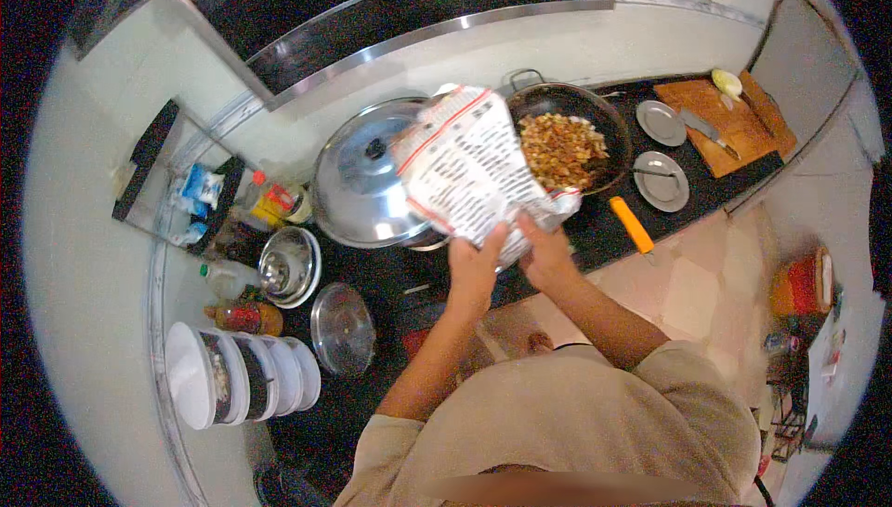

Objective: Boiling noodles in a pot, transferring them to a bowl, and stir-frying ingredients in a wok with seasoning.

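Both my hands grip the near end of a large white printed bag (474, 165), which bears lines of writing and red stripes. My left hand (474, 270) pinches its lower edge, thumb on top. Close beside it, my right hand (547, 252) holds the bag's crumpled right corner. The bag is held up over the stove and hides part of a big steel lid (362, 179) on the left. To its right sits a dark wok (617, 116) holding chopped, browned food (564, 151). An orange wok handle (631, 225) points toward me. The bag's contents cannot be seen.
Right of the wok are two small plates (662, 123), a knife (711, 134) and a wooden cutting board (746, 151). At left stand bottles (268, 204), steel bowls (289, 266), a glass lid (343, 329) and stacked white-lidded tubs (188, 374). A range hood (432, 26) overhangs the back.
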`<state>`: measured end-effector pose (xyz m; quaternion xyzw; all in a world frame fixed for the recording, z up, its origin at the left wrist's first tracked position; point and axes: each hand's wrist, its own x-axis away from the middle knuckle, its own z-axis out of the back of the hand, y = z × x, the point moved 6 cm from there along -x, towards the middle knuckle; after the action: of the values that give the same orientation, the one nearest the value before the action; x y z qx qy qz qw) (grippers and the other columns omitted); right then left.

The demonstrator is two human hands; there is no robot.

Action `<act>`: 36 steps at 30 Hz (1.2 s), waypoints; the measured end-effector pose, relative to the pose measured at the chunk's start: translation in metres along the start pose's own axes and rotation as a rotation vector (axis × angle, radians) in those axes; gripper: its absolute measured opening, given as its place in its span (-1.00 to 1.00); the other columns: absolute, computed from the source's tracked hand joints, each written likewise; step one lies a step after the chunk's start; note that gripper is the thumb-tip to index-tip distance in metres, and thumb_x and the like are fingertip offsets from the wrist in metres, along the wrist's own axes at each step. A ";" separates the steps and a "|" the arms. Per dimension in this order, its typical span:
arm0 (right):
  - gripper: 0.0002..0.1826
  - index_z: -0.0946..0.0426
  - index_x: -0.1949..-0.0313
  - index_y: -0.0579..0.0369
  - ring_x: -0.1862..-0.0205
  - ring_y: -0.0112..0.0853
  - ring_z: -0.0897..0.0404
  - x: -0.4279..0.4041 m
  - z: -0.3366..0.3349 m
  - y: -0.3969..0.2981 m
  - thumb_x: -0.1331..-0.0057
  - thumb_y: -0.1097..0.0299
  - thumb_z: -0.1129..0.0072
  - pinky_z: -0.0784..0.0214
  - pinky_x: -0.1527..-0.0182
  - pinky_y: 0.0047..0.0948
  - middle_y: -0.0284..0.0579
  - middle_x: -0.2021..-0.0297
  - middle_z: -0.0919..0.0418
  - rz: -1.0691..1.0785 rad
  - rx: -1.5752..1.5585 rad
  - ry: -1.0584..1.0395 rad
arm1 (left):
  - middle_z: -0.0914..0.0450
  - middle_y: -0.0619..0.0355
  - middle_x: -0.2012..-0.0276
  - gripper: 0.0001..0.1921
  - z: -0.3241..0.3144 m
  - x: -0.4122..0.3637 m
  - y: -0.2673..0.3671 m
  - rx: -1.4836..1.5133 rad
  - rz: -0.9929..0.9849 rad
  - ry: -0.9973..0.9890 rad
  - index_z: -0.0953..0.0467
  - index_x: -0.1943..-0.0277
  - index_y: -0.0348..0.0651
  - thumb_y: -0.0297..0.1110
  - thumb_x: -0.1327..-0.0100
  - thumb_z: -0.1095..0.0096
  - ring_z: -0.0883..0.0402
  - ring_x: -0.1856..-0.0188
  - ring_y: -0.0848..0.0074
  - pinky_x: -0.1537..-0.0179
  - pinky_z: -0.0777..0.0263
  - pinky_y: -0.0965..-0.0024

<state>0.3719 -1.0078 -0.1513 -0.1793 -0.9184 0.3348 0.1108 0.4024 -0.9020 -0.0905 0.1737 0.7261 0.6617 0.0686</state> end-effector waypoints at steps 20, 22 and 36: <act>-0.32 -0.33 -0.08 0.33 0.06 -0.23 -0.50 -0.080 0.178 -0.191 -0.01 0.26 -0.38 -0.30 -0.03 -0.38 0.09 0.08 -0.51 0.775 1.032 0.597 | -0.40 0.00 -0.09 -0.45 -0.194 -0.029 -0.123 -0.201 -0.068 -0.557 -0.24 -0.21 -0.30 -0.46 -0.15 -0.24 -0.50 -0.02 0.38 -0.03 -0.40 0.37; -0.30 -0.33 -0.07 0.35 0.05 -0.22 -0.50 -0.094 0.179 -0.196 0.00 0.24 -0.38 -0.29 -0.03 -0.38 0.10 0.09 -0.51 0.781 0.898 0.581 | -0.44 -0.01 -0.06 -0.48 -0.192 -0.029 -0.128 -0.199 -0.063 -0.563 -0.30 -0.15 -0.30 -0.42 -0.13 -0.26 -0.55 0.05 0.39 0.01 -0.43 0.37; -0.43 -0.36 -0.03 0.31 0.08 -0.31 -0.49 -0.088 0.174 -0.191 -0.06 0.34 -0.34 -0.27 -0.03 -0.41 0.00 0.11 -0.51 0.802 0.971 0.546 | -0.46 -0.01 -0.03 -0.49 -0.175 -0.047 -0.112 -0.269 -0.227 -0.515 -0.32 -0.15 -0.27 -0.44 -0.13 -0.27 -0.57 0.09 0.39 0.07 -0.45 0.35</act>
<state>0.3476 -1.2791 -0.1642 -0.5134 -0.4660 0.6666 0.2736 0.3707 -1.0896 -0.1869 0.2426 0.6058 0.6741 0.3461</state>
